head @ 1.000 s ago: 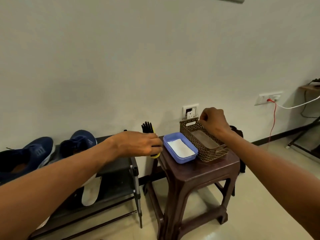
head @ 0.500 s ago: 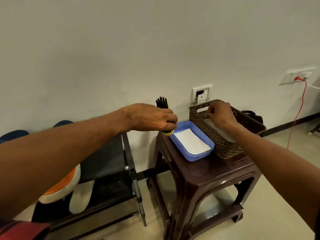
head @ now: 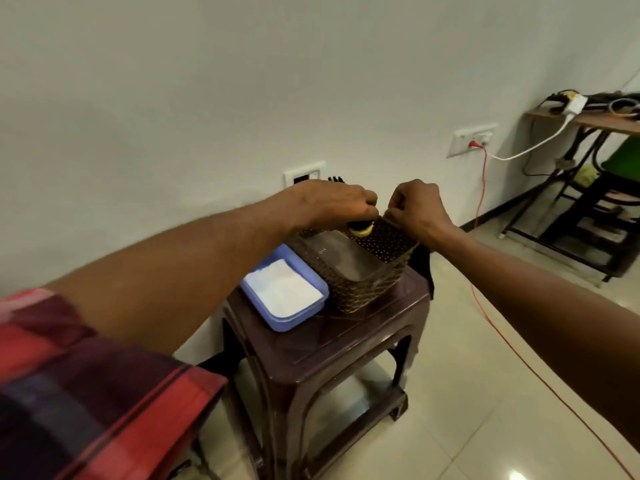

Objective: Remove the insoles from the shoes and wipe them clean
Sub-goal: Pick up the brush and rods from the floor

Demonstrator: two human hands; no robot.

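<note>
My left hand (head: 332, 204) is closed around a brush (head: 361, 229) with black bristles and a yellow end, held over the brown perforated basket (head: 363, 282). My right hand (head: 417, 211) pinches the far rim of that basket. To the basket's left, a blue tray (head: 313, 311) holds a folded white cloth (head: 282, 289). Both containers stand on a dark brown plastic stool (head: 329, 344). No shoes or insoles are in view; my left arm and red checked sleeve cover the lower left.
A wall socket (head: 304, 173) sits behind my hands. A red cable (head: 483, 188) runs from a second socket down across the tiled floor at the right. A dark frame table (head: 588, 209) with cables stands at the far right.
My view has swung right, so the shoe rack and shoes have left the frame. My left hand carried the brush rightward over the basket. My right hand stays on the basket rim.
</note>
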